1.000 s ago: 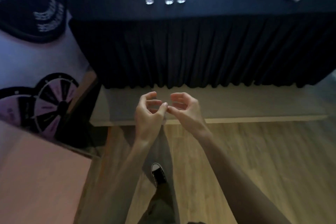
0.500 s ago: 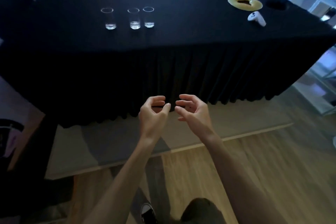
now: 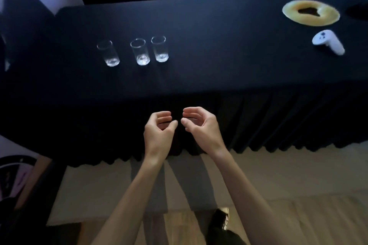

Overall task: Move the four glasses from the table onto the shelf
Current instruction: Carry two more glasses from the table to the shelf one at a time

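Observation:
Three clear glasses stand upright in a row on the black-clothed table (image 3: 209, 77): a left glass (image 3: 108, 53), a middle glass (image 3: 140, 51) and a right glass (image 3: 160, 48). The middle and right ones stand close together; the left one is apart. My left hand (image 3: 159, 132) and my right hand (image 3: 199, 125) hover side by side in front of the table's near edge, below the glasses. Both hands are empty with curled, parted fingers. No shelf is in view.
A yellow ring-shaped object (image 3: 310, 13) and a white handheld controller (image 3: 327, 42) lie at the table's right end. A pleated black skirt hangs to a pale mat on the wood floor. My shoe (image 3: 220, 219) shows below. Bright windows sit at the top right.
The table and glasses have come much nearer and lower in the view as I walked up. My hands have parted slightly and stay empty.

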